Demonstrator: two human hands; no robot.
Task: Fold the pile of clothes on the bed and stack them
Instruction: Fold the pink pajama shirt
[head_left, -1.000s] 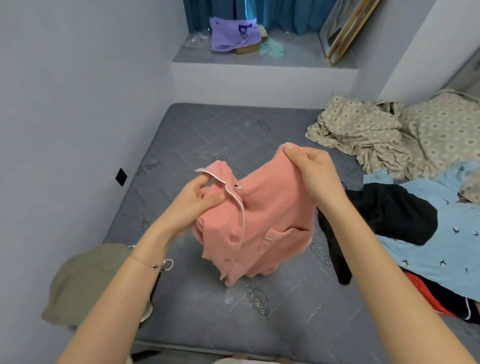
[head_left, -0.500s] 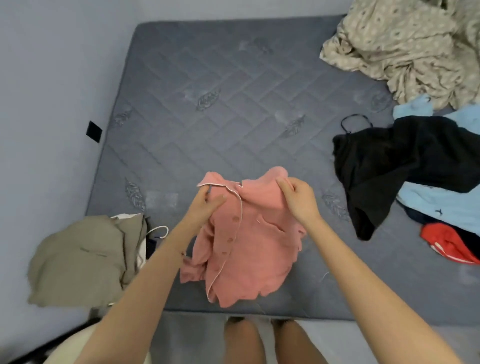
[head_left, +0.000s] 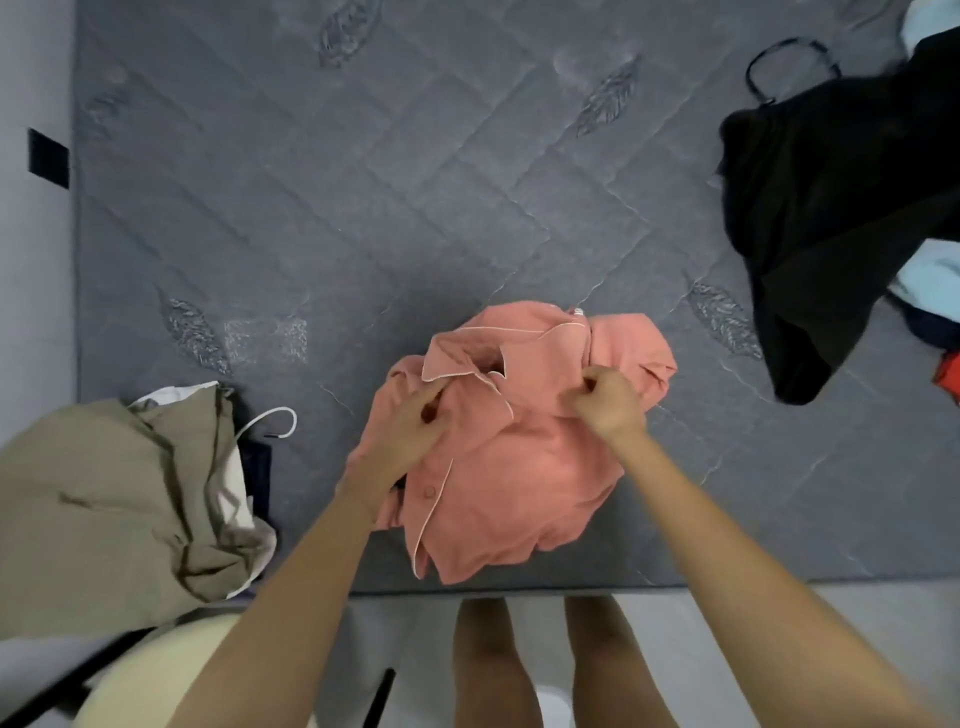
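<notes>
Flattening the pink pyjama shirt (head_left: 519, 467) on the bed (head_left: 363, 208) comes first: left hand (head_left: 413, 423) and right hand (head_left: 609, 401), fingers clamped on its shoulders, should draw apart, smoothing bunches.

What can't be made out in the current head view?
Head view only:
- pink shirt: sleeves and lower layers, bunched under its own front and under the left hand and right hand.
- black garment: cut off by the right edge.
- light blue cloth and red cloth: slivers at the right edge.
- olive garment: cut by the left edge; hides most of the white cloth beneath.
</notes>
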